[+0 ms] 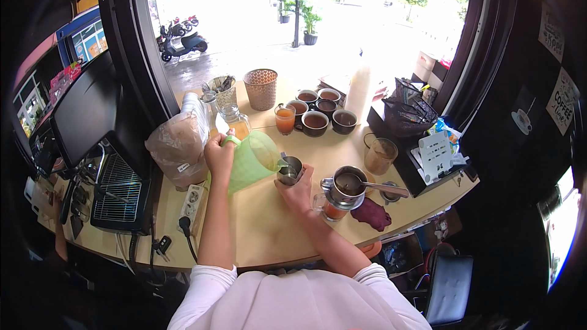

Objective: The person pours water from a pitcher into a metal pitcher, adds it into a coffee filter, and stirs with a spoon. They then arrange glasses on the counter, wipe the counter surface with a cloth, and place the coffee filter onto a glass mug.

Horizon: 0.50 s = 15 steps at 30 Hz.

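My left hand [219,157] is wrapped round the handle of a translucent green plastic pitcher [247,165]. The pitcher is tilted to the right, its spout at the mouth of a metal cup [291,168]. Fingers of my right hand [296,192] close round that cup, which leans toward the pitcher. Whether liquid is flowing is too small to tell. Right of my right hand, a metal pot [343,184] with dark liquid and a wooden-handled utensil [388,190] sits above a glass mug [334,210] of orange-brown drink. A maroon cloth [371,214] lies beside it.
Several dark cups [314,123] of brown drink and a glass of orange drink [285,120] stand at the back. A used glass mug [380,156] is at right. Left are a plastic-wrapped bundle [177,150], a power strip [193,203] and an espresso machine [122,189].
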Tool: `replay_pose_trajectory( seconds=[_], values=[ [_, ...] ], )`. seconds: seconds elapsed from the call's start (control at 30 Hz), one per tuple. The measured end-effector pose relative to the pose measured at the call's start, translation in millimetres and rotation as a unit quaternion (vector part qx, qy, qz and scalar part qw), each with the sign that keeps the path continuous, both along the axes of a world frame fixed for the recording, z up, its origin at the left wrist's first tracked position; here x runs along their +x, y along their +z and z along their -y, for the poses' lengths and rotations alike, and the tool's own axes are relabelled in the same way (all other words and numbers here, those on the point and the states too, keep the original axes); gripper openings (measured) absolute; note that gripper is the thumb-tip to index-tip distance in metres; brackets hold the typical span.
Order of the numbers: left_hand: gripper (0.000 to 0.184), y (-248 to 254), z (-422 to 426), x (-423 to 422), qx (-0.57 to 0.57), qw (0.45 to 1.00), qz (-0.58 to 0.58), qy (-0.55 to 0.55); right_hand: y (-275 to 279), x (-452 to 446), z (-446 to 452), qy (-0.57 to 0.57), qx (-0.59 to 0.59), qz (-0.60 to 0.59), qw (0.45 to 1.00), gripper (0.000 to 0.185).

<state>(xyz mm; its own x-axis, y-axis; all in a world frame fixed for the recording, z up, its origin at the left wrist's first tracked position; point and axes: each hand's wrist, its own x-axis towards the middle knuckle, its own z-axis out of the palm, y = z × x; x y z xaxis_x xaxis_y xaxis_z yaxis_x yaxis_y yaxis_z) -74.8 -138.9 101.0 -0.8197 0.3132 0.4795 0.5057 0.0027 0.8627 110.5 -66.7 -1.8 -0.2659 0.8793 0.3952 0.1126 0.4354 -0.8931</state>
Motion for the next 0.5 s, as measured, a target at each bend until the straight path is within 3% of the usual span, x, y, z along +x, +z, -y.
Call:
replay_pose_trajectory(
  seconds=[0.5],
  values=[
    [0.048, 1.7, -0.6, 1.9, -0.006, 1.000, 0.008, -0.008, -4.3, -1.6, -2.8, 0.014, -0.019, -0.011, 1.000, 0.076]
  ],
)
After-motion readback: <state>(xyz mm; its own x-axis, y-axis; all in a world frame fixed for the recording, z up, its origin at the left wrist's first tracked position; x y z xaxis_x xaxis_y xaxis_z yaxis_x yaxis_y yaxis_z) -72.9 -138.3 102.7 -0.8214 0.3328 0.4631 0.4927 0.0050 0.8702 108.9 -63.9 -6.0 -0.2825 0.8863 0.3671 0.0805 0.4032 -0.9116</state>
